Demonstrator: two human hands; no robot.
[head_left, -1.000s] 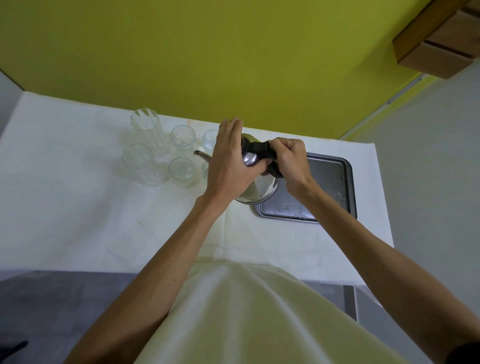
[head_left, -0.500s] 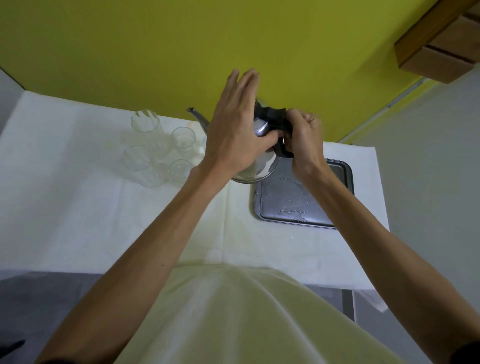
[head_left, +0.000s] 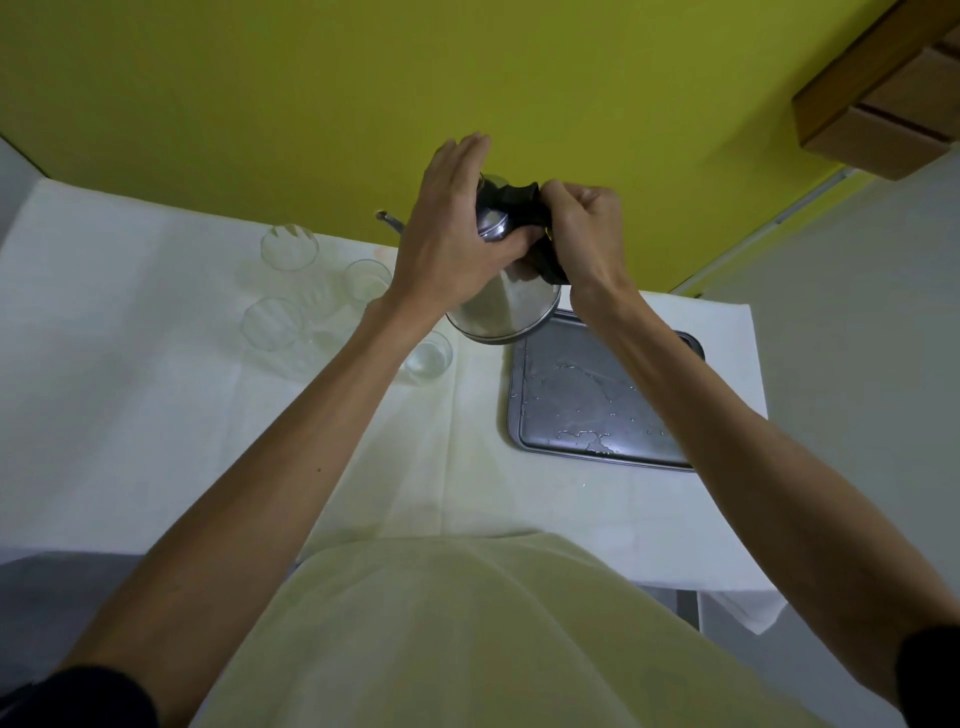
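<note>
**While clear of the tablecloth (head_left: 130, 364), holds a steel kettle (head_left: 498, 306) tilted**

Where the far left corner of the tray (head_left: 597, 364) meets the cloth, holds the kettle up in the air above it, touching neither. Tilts it so that the round, shiny base faces the camera. Points the thin spout (head_left: 389, 221) to the left and away, over the cluster of glasses as seen from the head camera.

Wraps the right hand (head_left: 587, 228) round the black handle (head_left: 511, 200) at the kettle's top right, fingers curled tight about it, knuckles up. Lays the left hand (head_left: 452, 234) flat over the lid (head_left: 491, 226), fingers straight and close together, reaching past the top toward the yellow wall (head_left: 260, 104). Rests that thumb against the lid's near edge, just beside the handle. Clasps nothing with the left hand; only presses.

Below and left of the kettle, on the white cloth, four clear glasses:
- back glass (head_left: 288, 247), tall, farthest from the camera
- left glass (head_left: 270, 325), nearer, apart from the others
- middle glass (head_left: 366, 278), short, just beside the left wrist
- near glass (head_left: 428, 356), short, partly under the left forearm, close below the kettle's base

Right of the glasses, flat on the cloth, the dark metal tray, wet, with beads and small puddles of water (head_left: 587, 436) across its floor, partly hidden by the right forearm. High in the far right corner, a wooden shelf (head_left: 883, 104). Along the bottom edge, a pale garment front, with dark sleeves at both upper arms
</note>
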